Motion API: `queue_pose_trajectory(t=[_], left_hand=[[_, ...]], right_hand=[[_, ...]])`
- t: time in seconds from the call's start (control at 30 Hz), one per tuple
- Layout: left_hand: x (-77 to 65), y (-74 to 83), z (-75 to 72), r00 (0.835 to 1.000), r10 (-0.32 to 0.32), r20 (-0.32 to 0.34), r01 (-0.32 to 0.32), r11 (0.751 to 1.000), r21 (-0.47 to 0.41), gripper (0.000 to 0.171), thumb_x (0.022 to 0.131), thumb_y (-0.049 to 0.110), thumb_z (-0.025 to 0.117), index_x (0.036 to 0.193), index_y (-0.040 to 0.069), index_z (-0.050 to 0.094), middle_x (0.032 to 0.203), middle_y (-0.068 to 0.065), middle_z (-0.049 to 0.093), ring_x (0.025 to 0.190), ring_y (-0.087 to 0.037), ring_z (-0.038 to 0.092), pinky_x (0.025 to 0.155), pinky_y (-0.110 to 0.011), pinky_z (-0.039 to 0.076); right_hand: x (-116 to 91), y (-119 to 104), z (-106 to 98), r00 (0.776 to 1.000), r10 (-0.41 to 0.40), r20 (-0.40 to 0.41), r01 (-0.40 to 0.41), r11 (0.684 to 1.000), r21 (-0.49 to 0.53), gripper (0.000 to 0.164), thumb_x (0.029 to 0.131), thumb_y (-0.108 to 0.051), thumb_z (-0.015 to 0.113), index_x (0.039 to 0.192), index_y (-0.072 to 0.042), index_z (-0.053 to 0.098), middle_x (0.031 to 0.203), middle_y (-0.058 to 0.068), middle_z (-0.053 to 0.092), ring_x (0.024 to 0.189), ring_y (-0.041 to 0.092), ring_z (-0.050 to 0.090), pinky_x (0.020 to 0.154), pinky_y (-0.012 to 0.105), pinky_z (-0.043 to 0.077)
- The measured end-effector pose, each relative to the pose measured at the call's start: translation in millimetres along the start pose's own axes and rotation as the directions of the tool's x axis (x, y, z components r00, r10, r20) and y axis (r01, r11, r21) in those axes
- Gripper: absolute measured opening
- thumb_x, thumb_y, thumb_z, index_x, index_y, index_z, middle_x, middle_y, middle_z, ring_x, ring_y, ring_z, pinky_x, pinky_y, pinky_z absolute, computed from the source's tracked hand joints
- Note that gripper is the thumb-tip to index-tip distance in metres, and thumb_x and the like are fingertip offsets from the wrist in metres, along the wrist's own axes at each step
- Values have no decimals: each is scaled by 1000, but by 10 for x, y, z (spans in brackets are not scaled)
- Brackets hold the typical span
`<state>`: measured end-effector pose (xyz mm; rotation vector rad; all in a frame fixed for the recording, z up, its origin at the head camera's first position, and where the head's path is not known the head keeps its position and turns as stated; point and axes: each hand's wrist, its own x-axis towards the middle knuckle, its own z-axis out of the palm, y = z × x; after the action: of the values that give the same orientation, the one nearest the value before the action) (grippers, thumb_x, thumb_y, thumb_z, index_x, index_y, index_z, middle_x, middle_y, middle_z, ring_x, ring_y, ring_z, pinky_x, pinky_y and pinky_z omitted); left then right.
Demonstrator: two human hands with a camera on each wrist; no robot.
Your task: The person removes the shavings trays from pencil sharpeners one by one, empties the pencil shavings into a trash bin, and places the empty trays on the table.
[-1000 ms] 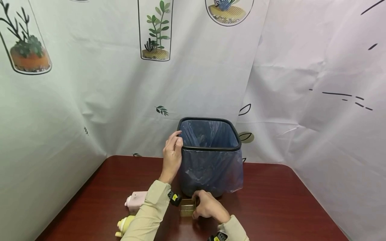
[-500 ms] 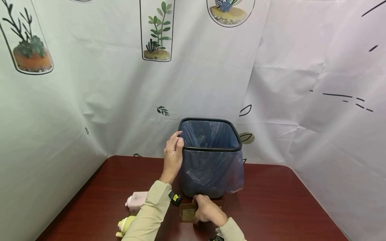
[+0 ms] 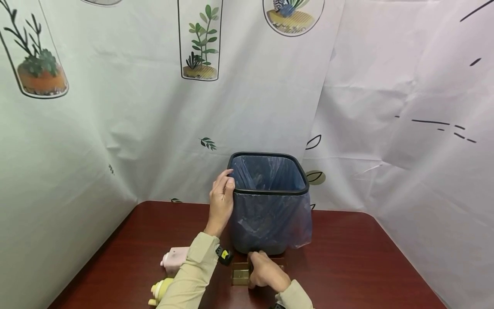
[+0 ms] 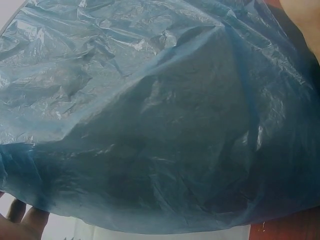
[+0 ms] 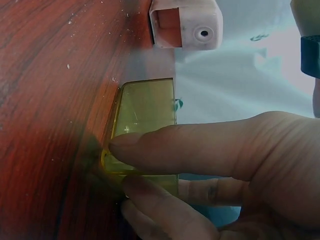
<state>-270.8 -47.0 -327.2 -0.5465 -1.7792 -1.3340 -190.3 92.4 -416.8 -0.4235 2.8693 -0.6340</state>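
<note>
A dark trash can (image 3: 275, 192) lined with a translucent blue bag (image 3: 266, 219) stands upright at the back of the table. My left hand (image 3: 221, 204) holds the left side of its black rim. In the left wrist view the bag (image 4: 160, 130) fills most of the picture, with fingertips (image 4: 30, 220) at the lower left corner. In front of the can sits a see-through amber plastic box (image 3: 241, 274). My right hand (image 3: 266, 271) grips this box, covering its middle. The right wrist view shows the thumb (image 5: 150, 150) along the box's wall (image 5: 150, 105) and other fingers beside it.
To the left lie a pink bottle (image 3: 176, 259) and a yellow bottle (image 3: 162, 288), partly behind the left sleeve (image 3: 193, 270). A pink boxy item (image 5: 200, 27) appears in the right wrist view. A printed white cloth (image 3: 154, 128) hangs behind the red-brown table (image 3: 347, 257).
My right hand and the amber box have moved slightly toward me, away from the trash can, mostly in the first half second. My left hand has stayed at the rim.
</note>
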Motion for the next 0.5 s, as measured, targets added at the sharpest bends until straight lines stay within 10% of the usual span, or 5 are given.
queue_pose_trajectory(t=[0.5], left_hand=[[17,-23,-10,1000,13,24,-13,1000,-2,23,97,23,44,81,11,56,129,-8,52,121,-21,45,96,-46,36]], right_hand=[[-92,-30,-162,1000,-6,-21,6,1000,10,66,53,-14,84,112,-4,56,100,12,53,98,26,51,75,39,47]])
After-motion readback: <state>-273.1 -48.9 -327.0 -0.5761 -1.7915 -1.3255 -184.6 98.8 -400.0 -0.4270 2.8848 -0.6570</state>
